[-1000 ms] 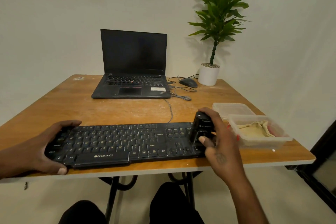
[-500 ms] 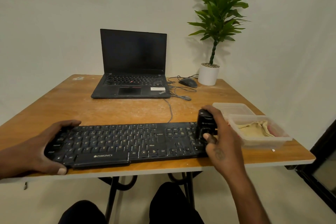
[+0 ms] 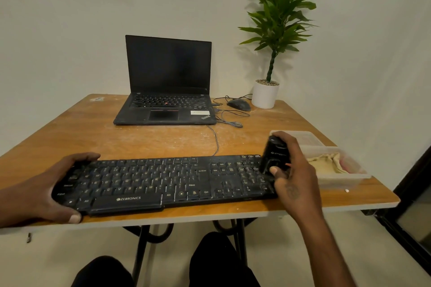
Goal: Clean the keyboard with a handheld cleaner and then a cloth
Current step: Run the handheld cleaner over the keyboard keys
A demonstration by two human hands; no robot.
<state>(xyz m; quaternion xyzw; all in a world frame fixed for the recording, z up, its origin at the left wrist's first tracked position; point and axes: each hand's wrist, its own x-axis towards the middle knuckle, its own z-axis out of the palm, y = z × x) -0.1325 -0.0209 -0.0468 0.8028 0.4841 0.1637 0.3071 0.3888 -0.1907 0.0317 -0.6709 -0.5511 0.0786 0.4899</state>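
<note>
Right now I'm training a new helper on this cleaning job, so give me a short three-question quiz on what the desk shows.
1. True or false: the left hand grips the keyboard at its end.
2. The right hand holds the handheld cleaner over which part? A) number pad end B) space bar C) laptop
3. Where does the cloth lie?

Key: 1 true; 2 A; 3 in the clear plastic container at the table's right edge.
</note>
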